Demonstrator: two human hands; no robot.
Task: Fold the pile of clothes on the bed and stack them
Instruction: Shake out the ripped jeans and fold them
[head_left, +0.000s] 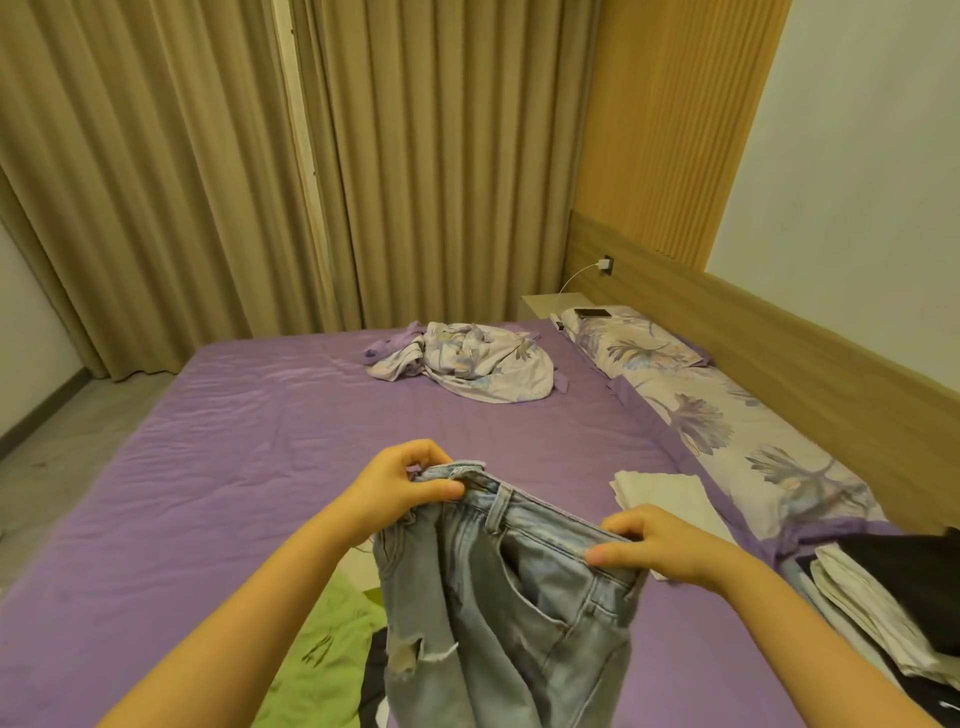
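A pair of light blue ripped jeans (514, 597) hangs in the air above the purple bed (218, 467). My left hand (400, 488) pinches the waistband at its left end. My right hand (660, 545) pinches the waistband at its right end. Under the jeans lies a loose green garment (322, 654) with a dark one beside it. A folded white garment (660, 493) lies flat to the right. At the far right sits a stack of folded white and black clothes (893, 608).
A crumpled floral sheet (467, 364) lies at the far side of the bed. Floral pillows (691, 395) line the wooden headboard (810, 353) on the right, with a phone (592, 313) on one. Beige curtains (260, 182) hang behind.
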